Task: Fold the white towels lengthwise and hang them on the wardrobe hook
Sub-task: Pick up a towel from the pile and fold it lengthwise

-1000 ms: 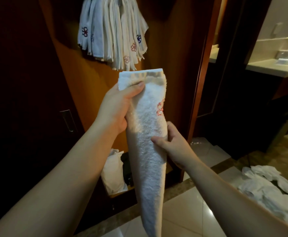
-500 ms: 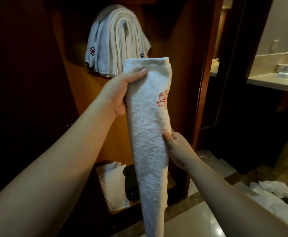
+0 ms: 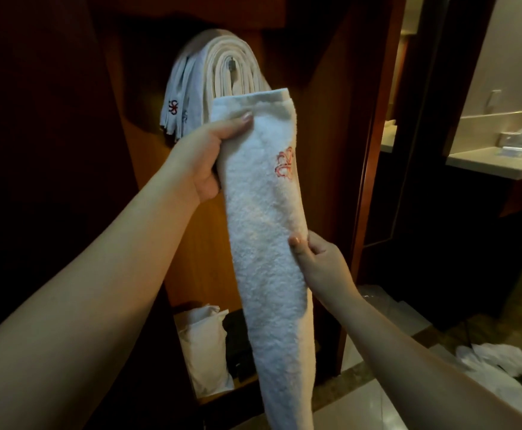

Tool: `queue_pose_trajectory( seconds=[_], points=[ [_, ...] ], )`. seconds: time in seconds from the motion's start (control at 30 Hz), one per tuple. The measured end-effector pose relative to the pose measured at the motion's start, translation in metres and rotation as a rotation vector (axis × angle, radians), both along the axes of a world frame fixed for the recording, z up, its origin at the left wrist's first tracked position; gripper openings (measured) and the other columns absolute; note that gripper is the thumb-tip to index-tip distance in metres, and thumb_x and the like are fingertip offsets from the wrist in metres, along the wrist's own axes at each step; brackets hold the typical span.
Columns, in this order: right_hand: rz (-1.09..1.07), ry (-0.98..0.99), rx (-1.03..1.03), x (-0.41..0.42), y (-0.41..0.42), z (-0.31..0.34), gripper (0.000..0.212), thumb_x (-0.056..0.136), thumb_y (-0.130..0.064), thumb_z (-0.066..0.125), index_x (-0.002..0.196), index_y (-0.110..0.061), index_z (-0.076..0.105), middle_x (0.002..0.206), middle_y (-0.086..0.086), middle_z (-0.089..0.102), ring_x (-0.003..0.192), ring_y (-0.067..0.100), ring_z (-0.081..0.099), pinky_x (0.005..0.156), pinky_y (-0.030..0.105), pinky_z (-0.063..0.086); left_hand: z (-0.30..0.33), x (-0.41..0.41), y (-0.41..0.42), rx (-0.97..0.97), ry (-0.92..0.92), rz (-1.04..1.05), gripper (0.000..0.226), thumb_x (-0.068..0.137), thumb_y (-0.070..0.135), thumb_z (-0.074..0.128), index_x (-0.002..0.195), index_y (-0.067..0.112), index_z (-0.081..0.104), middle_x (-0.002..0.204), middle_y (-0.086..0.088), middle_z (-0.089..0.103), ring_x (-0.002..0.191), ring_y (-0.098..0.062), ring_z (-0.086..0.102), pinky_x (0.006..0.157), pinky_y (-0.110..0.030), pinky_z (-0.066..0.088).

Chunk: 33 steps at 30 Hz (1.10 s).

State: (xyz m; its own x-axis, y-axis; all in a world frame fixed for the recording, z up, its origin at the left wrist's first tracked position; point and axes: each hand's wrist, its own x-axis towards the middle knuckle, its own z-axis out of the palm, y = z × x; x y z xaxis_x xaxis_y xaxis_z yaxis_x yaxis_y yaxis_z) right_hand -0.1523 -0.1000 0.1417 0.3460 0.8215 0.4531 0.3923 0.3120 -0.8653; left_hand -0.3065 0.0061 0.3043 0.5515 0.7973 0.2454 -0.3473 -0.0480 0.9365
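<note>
My left hand grips the folded towel near its top edge, thumb across the front face, fingers wrapped behind out of sight. My right hand pinches the towel's right edge about midway down, thumb on the front, fingers curled round the back. The towel hangs as a long narrow strip, top end at 12 o'clock, tail running down to 6 o'clock and off the bottom edge. A red embroidered logo sits near its right edge, between my two hands.

At 11 o'clock from the held towel, a stack of hung towels is draped over the wardrobe hook; only a small metal bit of the hook shows among the layers. The held towel's top overlaps the lower part of that stack in view; I cannot tell whether they touch. Dark logos show on the hung ends at 10 o'clock.

Wooden wardrobe back panel behind. At 7 o'clock, low in the wardrobe, a white bag stands next to a dark object. At 4 o'clock, loose towels on the floor. At 2 o'clock, a pale surface in the next room.
</note>
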Motion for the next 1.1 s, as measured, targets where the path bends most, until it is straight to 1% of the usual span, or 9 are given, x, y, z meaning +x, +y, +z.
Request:
queue_pose_trajectory(
  seconds=[0.07,0.17,0.4,0.6,0.67,0.77,0.9,1.0,1.1],
  points=[
    [0.078,0.018,-0.097,0.001,-0.001,0.001,0.045,0.070,-0.079,0.061,0.102,-0.048,0.064,0.103,-0.024,0.071,0.092,-0.005,0.069,0.068,0.014,0.054,0.003,0.002,0.000,-0.041,-0.020,0.032,0.033,0.086,0.019,0.074,0.116,0.008,0.066,0.104,-0.011,0.077,0.096,-0.030,0.075,0.075,-0.044,0.062],
    [0.126,0.007,-0.189,0.007,0.000,-0.005,0.048,0.070,-0.073,0.068,0.110,-0.050,0.055,0.100,-0.037,0.067,0.091,-0.010,0.067,0.065,0.009,0.053,0.007,0.003,0.002,-0.063,-0.033,0.064,0.030,0.088,0.016,0.073,0.116,0.008,0.067,0.103,-0.011,0.077,0.095,-0.029,0.075,0.078,-0.046,0.063],
    [-0.050,0.067,-0.001,0.002,-0.002,-0.013,0.041,0.089,-0.069,0.055,0.089,-0.030,0.067,0.087,-0.010,0.074,0.076,0.009,0.072,0.065,0.030,0.059,0.012,0.006,0.000,-0.016,-0.026,0.062,0.028,0.087,0.016,0.074,0.114,0.010,0.067,0.102,-0.009,0.078,0.095,-0.028,0.076,0.075,-0.043,0.063],
    [-0.151,0.054,0.143,0.002,-0.004,-0.008,0.041,0.078,-0.078,0.058,0.098,-0.042,0.057,0.091,-0.006,0.070,0.078,0.008,0.069,0.061,0.023,0.053,0.019,0.009,-0.005,0.020,-0.064,0.042,0.029,0.088,0.018,0.073,0.115,0.010,0.067,0.101,-0.009,0.078,0.095,-0.028,0.075,0.073,-0.040,0.062],
    [-0.076,0.124,0.092,0.009,-0.001,-0.006,0.064,0.068,-0.083,0.065,0.118,-0.047,0.049,0.106,-0.007,0.072,0.091,0.007,0.072,0.075,0.026,0.059,0.021,0.009,-0.006,0.043,-0.074,0.018,0.031,0.089,0.018,0.072,0.118,0.009,0.066,0.104,-0.010,0.077,0.098,-0.029,0.075,0.076,-0.040,0.062],
    [0.130,0.217,-0.091,0.025,0.004,-0.007,0.102,0.057,-0.078,0.080,0.140,-0.030,0.045,0.122,-0.001,0.071,0.106,0.016,0.072,0.088,0.042,0.060,0.022,0.008,-0.008,0.083,-0.063,-0.019,0.031,0.089,0.018,0.071,0.118,0.009,0.065,0.102,-0.009,0.077,0.100,-0.030,0.074,0.080,-0.042,0.061],
    [0.397,0.324,-0.302,0.044,0.002,-0.013,0.102,0.051,-0.054,0.096,0.134,-0.011,0.054,0.121,0.007,0.073,0.112,0.028,0.070,0.089,0.039,0.058,0.020,0.011,-0.010,0.084,-0.017,-0.044,0.029,0.089,0.018,0.070,0.116,0.007,0.065,0.103,-0.009,0.077,0.102,-0.030,0.073,0.087,-0.046,0.060],
    [0.419,0.260,-0.367,0.050,0.000,-0.015,0.092,0.049,-0.053,0.097,0.123,-0.011,0.063,0.117,0.007,0.074,0.110,0.027,0.071,0.087,0.035,0.059,0.018,0.014,-0.008,0.066,0.027,-0.047,0.031,0.089,0.019,0.071,0.117,0.008,0.064,0.098,-0.007,0.077,0.098,-0.028,0.074,0.082,-0.042,0.061],
    [0.383,0.229,-0.338,0.051,-0.002,-0.015,0.091,0.046,-0.057,0.097,0.120,-0.013,0.066,0.116,0.008,0.075,0.109,0.028,0.071,0.091,0.041,0.058,0.016,0.016,-0.005,0.038,0.047,-0.062,0.034,0.086,0.021,0.073,0.117,0.009,0.063,0.098,-0.006,0.077,0.100,-0.028,0.074,0.083,-0.042,0.061]
  ],
)
